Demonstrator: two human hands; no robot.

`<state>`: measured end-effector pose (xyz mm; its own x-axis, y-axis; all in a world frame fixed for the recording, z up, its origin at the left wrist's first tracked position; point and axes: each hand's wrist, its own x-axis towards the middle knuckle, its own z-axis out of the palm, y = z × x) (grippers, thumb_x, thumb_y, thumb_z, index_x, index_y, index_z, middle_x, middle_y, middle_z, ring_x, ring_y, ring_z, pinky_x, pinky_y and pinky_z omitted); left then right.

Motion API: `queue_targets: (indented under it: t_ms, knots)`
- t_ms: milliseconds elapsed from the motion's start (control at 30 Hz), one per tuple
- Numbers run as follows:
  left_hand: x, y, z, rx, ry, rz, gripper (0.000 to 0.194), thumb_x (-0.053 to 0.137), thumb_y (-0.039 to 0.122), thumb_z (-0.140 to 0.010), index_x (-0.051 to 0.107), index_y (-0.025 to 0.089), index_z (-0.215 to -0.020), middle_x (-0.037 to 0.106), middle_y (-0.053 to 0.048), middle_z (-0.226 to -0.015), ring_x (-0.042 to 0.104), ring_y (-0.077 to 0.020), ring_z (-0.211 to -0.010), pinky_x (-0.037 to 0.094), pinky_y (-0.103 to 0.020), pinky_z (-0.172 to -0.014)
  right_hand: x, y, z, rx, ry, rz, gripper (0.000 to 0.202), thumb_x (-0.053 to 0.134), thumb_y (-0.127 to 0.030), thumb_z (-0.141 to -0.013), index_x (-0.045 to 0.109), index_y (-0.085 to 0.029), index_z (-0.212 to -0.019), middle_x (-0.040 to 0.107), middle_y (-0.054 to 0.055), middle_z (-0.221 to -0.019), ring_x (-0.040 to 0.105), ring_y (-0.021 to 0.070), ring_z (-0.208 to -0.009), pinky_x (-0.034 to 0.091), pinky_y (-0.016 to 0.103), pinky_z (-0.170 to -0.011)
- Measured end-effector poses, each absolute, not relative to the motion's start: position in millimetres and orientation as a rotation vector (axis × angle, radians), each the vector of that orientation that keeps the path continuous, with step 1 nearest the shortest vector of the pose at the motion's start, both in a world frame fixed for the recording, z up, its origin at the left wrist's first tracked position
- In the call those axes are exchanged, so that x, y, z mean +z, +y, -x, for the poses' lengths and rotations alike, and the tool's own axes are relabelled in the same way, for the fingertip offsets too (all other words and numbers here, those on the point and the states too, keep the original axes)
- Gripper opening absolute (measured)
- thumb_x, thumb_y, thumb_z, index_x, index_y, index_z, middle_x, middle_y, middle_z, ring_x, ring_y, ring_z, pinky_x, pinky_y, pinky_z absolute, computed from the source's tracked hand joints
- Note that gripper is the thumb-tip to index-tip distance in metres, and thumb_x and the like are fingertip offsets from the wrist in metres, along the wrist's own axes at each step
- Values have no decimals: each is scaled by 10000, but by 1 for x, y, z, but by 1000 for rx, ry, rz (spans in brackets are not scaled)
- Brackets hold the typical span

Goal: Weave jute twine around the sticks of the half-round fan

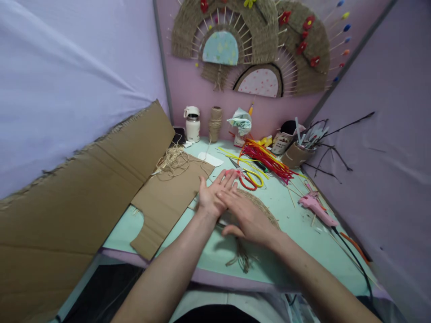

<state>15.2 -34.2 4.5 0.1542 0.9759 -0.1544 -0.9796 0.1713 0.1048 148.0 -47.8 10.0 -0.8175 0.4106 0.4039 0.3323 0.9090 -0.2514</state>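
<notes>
My left hand [215,194] is turned palm up over the table, its fingers stretched out and the thumb apart. Across its palm lie the straight fingers of my right hand [247,217], palm down, its thumb spread. No object shows between them. A small pinkish-red thing [232,172] shows at my left fingertips; whether they touch it I cannot tell. Beneath the hands lies a twine-woven half-round piece [261,204], mostly hidden, with a twine tassel [241,258] towards me. Scissors [248,181] with red and yellow handles lie just beyond my fingers.
Cut cardboard [171,193] with loose twine [173,161] lies left, beside a tall cardboard sheet [84,188]. Red pipe cleaners [269,161], a pink glue gun [316,208] and a pot [298,155] with twigs are right. A white bottle [193,128] and twine spool [215,123] stand behind.
</notes>
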Motion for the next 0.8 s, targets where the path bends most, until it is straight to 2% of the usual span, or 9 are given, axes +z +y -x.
queue_targets:
  t_ms: [100,233,300,400,533,700,800]
  knots:
    - [2,-34,-20,1337,221,23,712,322,626,-854,504,71,-1260,526,-239,-1301,539,-305,-1182,500,-398,-886,13,-41,-153,274,-2591,661,874,501,-621,-805,193,-155,-1477,369,182,-1452,286,314,-1372,286,557,-1086]
    - [-2,-34,-24,1339,310,87,676,339,576,-878,529,33,-1232,593,-236,-1211,588,-275,-1116,522,-332,-851,10,-34,-159,395,-2544,670,883,336,-683,-832,43,-182,-1498,276,150,-1505,196,285,-1408,227,547,-1115]
    - [-3,-34,-23,1368,298,87,662,326,562,-889,527,30,-1228,598,-239,-1199,584,-272,-1125,531,-320,-825,6,-34,-162,390,-2505,692,879,286,-697,-834,18,-188,-1498,246,146,-1517,182,281,-1412,183,552,-1125]
    - [-1,-34,-20,1388,249,53,656,312,564,-892,520,42,-1230,581,-242,-1223,561,-288,-1156,528,-354,-837,1,-37,-163,313,-2557,708,887,318,-715,-812,99,-191,-1494,270,145,-1509,193,297,-1408,134,580,-1124]
    - [0,-34,-19,1340,216,15,705,311,621,-863,514,53,-1228,524,-250,-1293,522,-317,-1196,489,-412,-897,3,-47,-161,228,-2655,714,927,347,-738,-779,191,-145,-1474,288,172,-1496,221,305,-1398,147,576,-1121]
    - [-2,-36,-19,1333,199,-2,686,331,668,-831,491,142,-1241,474,-212,-1359,494,-324,-1224,462,-462,-909,8,-51,-162,119,-2684,702,909,385,-737,-772,291,-128,-1440,400,185,-1432,268,311,-1379,136,571,-1121]
    - [0,-37,-20,1298,216,-25,676,365,682,-811,501,164,-1224,484,-195,-1352,499,-324,-1217,454,-468,-917,8,-50,-161,54,-2644,758,901,372,-756,-760,351,-137,-1415,391,178,-1440,239,330,-1386,116,584,-1119]
